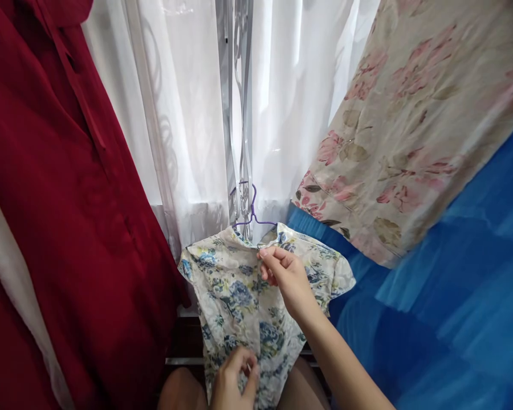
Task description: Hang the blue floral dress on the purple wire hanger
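A short-sleeved white blouse (pixel 239 290) with blue and yellow-green flowers hangs on a purple wire hanger (pixel 253 212) in front of me. At the top of its centre seam, my right hand (pixel 282 272) pinches a small metallic piece that looks like a zipper pull (pixel 259 247). The fingertips partly cover it. Lower down, in front of the blouse's lower part, is my left hand (pixel 236 378). Its fingers are loosely curled, with a gap between thumb and forefinger, and I see nothing held in it.
A long dark red garment (pixel 123 273) hangs at left. On the right hang a beige cloth with pink flowers (pixel 380 159) and a blue cloth (pixel 448 296). White curtains (pixel 188 114) and a pale metal rack (pixel 239 114) stand behind. My knees (pixel 182 390) flank the blouse below.
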Demonstrator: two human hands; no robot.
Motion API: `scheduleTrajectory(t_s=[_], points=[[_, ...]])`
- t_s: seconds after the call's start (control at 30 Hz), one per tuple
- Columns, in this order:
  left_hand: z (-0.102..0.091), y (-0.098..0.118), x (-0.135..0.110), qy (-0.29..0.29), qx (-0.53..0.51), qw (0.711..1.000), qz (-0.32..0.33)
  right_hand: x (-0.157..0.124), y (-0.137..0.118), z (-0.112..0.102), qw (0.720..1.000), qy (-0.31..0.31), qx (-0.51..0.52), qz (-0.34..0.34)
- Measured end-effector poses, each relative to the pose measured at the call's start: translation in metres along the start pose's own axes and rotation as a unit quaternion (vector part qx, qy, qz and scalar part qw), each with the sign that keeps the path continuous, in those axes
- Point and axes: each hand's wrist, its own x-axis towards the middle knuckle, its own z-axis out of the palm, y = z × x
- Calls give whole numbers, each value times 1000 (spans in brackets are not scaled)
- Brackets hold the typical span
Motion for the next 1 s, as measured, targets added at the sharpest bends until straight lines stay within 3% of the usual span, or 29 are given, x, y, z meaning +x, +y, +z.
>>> scheduleTrajectory(t_s=[0.07,0.17,0.3,0.4,0.57,0.77,0.87,1.0], points=[[-27,36,30,32,-30,999,29,-7,-2,0,1000,-18,-17,-13],[-60,94,81,45,-29,990,132,-13,-11,0,997,-36,-45,-43],[-72,138,134,4,32,968,250,-12,-16,-5,993,-64,-66,-69],[-68,145,147,-3,52,962,267,-10,-6,-9,993,-59,-75,-71],[-66,152,142,1,7,972,234,-4,3,-9,991,-34,-85,-100],[-66,168,140,-14,7,973,230,7,3,-7,997,-38,-18,-63],[-73,175,145,58,-61,974,211,4,17,-7,997,-36,-53,-37],[-107,163,164,176,-139,957,182,-10,40,-18,994,-69,-82,8]])
